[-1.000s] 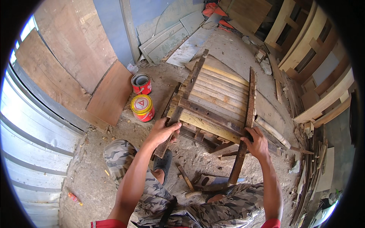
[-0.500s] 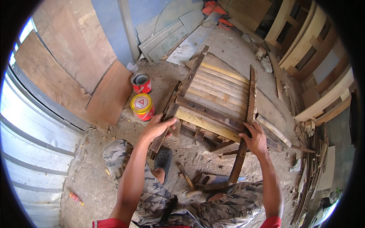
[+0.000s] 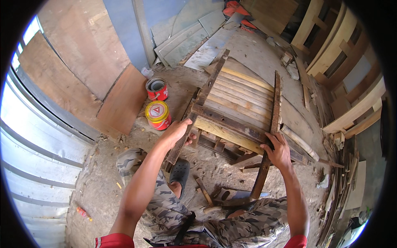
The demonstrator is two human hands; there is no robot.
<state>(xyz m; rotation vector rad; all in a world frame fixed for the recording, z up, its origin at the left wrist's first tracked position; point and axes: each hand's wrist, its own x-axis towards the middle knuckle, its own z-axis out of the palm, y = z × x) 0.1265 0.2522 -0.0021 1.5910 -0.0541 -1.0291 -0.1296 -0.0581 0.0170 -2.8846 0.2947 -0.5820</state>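
A wooden chair-like frame [image 3: 231,124] with dark worn rails and pale slats lies tipped in front of me. My left hand [image 3: 178,133] is closed around its left dark post, thumb on top and fingertips curling out below. At the near right corner, my right hand [image 3: 276,149] grips the right dark post where the front rail meets it. The thumb rests on the near side and the fingers lie over the top. Below the frame, between my legs, lie a hammer [image 3: 203,191] and a hand saw [image 3: 229,195], partly covered by the post's lower end.
Two red cans stand left of the frame: a yellow-lidded can [image 3: 158,114] and an open can [image 3: 156,88]. Plywood sheets [image 3: 120,99] and corrugated metal [image 3: 41,161] line the left. Lumber strips [image 3: 343,186] and wooden frames [image 3: 351,111] crowd the right. A bamboo pole [image 3: 300,142] lies beside the frame.
My left hand has shifted slightly up its post, its wrist rolling over more. The right hand keeps its grip at the corner. The whole view has moved a little.
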